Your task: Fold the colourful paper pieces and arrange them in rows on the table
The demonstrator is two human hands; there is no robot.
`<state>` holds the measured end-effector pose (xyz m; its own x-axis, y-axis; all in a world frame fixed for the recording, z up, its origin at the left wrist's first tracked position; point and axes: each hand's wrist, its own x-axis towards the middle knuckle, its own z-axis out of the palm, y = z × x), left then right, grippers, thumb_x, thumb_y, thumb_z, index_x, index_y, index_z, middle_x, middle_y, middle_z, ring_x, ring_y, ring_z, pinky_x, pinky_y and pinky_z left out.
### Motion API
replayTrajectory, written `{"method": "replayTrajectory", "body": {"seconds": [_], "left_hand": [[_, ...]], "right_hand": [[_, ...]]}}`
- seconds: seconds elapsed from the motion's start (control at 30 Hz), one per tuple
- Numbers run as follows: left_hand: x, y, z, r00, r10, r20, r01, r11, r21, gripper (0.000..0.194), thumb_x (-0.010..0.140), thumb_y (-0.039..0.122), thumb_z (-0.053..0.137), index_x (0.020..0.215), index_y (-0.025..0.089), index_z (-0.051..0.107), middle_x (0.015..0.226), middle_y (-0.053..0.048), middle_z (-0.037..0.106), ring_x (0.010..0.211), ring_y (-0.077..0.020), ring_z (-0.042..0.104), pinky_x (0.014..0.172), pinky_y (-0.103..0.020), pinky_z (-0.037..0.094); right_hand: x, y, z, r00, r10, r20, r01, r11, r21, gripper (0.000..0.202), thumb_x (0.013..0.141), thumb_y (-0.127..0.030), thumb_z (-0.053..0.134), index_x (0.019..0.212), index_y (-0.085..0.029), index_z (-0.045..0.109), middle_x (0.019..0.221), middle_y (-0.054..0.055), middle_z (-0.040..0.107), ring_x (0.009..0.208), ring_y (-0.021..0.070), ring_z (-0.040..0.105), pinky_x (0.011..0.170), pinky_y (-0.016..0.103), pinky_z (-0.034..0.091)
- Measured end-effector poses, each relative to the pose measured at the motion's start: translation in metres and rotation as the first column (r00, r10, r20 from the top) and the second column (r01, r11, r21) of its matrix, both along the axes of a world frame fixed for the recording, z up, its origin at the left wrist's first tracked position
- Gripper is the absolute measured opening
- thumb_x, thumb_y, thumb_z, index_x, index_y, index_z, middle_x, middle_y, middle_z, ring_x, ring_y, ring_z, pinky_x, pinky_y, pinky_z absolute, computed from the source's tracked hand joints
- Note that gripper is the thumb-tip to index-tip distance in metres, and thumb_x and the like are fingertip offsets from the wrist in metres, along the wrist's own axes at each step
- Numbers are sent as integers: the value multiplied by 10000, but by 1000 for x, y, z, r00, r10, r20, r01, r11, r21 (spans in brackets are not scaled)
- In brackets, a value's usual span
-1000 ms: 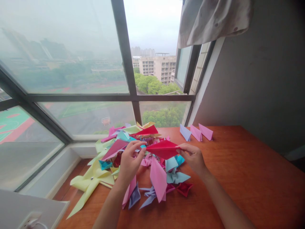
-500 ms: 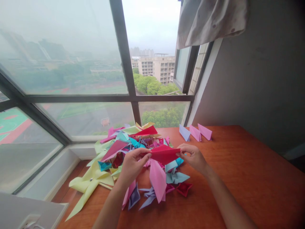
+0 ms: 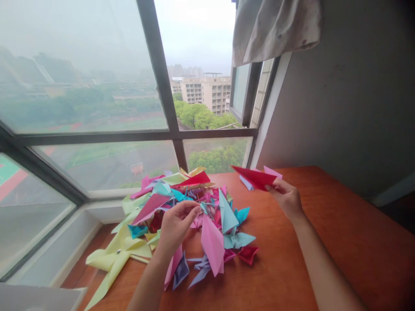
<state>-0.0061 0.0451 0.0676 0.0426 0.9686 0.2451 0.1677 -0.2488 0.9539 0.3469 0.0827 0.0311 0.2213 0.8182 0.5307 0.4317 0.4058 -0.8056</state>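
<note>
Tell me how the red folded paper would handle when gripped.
The red folded paper is probably light, as the right hand pinches it by one end only. Its folds likely make it fairly stiff: it juts out without visible sagging. Being thin paper, it might crease if squeezed hard.

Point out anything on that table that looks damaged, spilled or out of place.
Nothing looks plainly damaged or spilled. The folded paper pile is jumbled, its pieces overlapping at odd angles, with the yellow pinwheel sprawled at its left; the red paper in the right hand looks intact.
</note>
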Motion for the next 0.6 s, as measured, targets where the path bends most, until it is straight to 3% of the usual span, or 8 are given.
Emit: {"method": "replayTrajectory", "body": {"seconds": [0.03,0.1,0.13,0.2,0.3,0.47,0.6], "left_hand": [[0,0,0,1000,-4,0,4,1000,3,170,788,337,733,848,179,741,778,-40,725,690,-174,640,645,-243,511],[0,-1,0,1000,-22,-22,22,1000,8,161,805,336,718,855,184,736,783,-34,723,690,-170,637,643,-238,509],[0,-2,0,999,-31,-40,31,999,13,157,812,334,712,857,186,735,782,-33,722,687,-168,635,642,-236,507],[1,-4,1,996,-43,-77,45,999,28,151,822,332,702,853,188,736,782,-34,723,690,-170,636,642,-236,504],[2,-6,4,994,-44,-98,49,998,48,157,826,337,694,836,187,741,789,-44,731,722,-189,648,646,-241,505],[4,-8,10,990,-36,-137,45,997,64,167,831,344,686,817,188,742,754,-39,728,679,-182,643,607,-233,485],[5,-8,11,981,-41,-188,57,995,83,158,836,330,681,805,186,736,727,-31,722,632,-164,628,604,-230,477]], "right_hand": [[17,6,-3,988,-145,-55,146,989,4,327,813,-482,662,873,-162,691,802,44,665,703,171,584,621,271,465],[53,17,-10,888,-456,-59,457,889,2,393,816,-506,624,912,-131,692,796,73,676,693,187,590,621,280,452],[70,23,-13,818,-576,-9,576,818,-5,412,814,-506,610,912,-116,700,810,98,686,708,201,598,636,288,449],[101,32,-20,701,-679,220,705,706,-66,415,836,-479,553,897,-101,716,816,137,701,719,223,608,641,301,432],[131,42,-34,605,-653,455,774,617,-144,346,832,-406,529,876,-131,734,866,150,718,725,245,613,612,314,393],[145,55,-64,592,-529,608,771,592,-236,196,746,-279,603,730,-146,745,778,167,705,692,262,614,596,324,366],[150,64,-83,559,-469,684,780,578,-241,198,773,-244,581,793,-144,751,796,166,698,737,259,634,621,317,373]]}}
